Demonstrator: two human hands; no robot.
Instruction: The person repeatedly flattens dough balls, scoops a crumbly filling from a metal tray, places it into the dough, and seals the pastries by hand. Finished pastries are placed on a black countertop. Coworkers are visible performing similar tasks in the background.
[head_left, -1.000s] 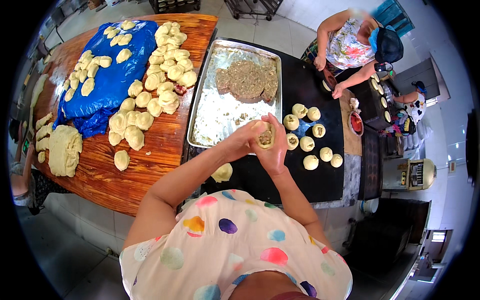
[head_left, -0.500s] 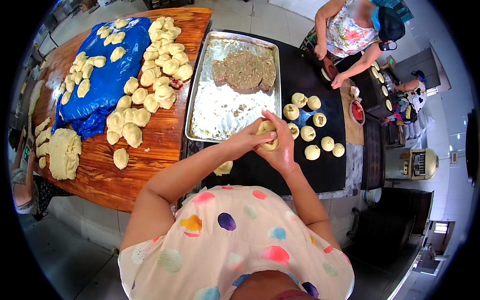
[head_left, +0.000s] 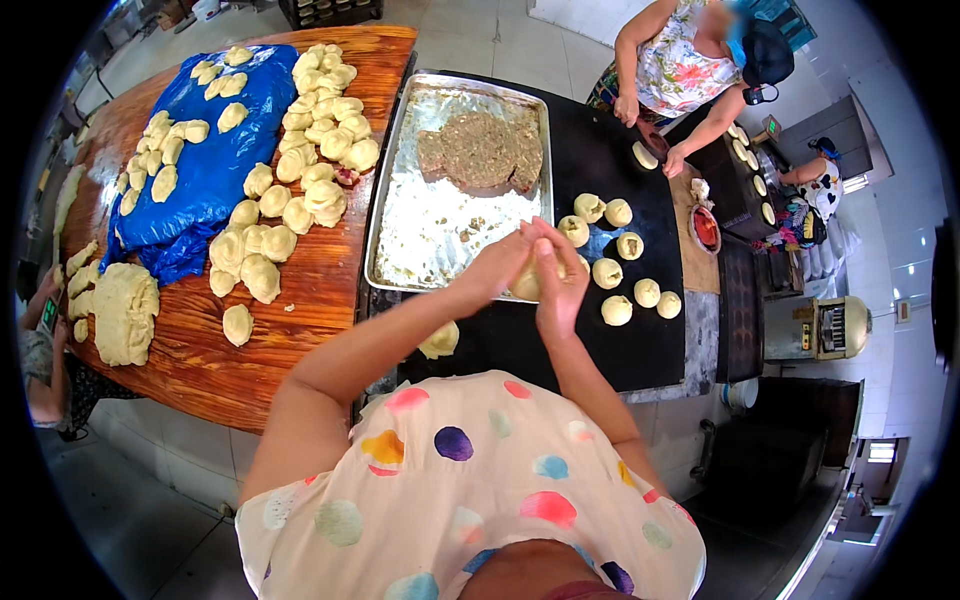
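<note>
A pale dough ball sits between my two hands, over the near right corner of a metal tray. My left hand closes around its left side, and my right hand cups the right side. My fingertips meet at the top and hide much of the ball. In the tray's far half lies a mound of brownish minced filling. Just below my left wrist, a flattened dough piece rests on the black surface. Several shaped dough balls stand to the right, some with filling showing on top.
Left of the tray, a wooden table carries many dough pieces, a blue plastic sheet and a large dough slab. Across the black work surface, a co-worker handles dough near a bowl with red contents.
My fingers have drawn together over the dough ball, covering more of it. My right hand has turned more upright. The whole view has shifted slightly.
</note>
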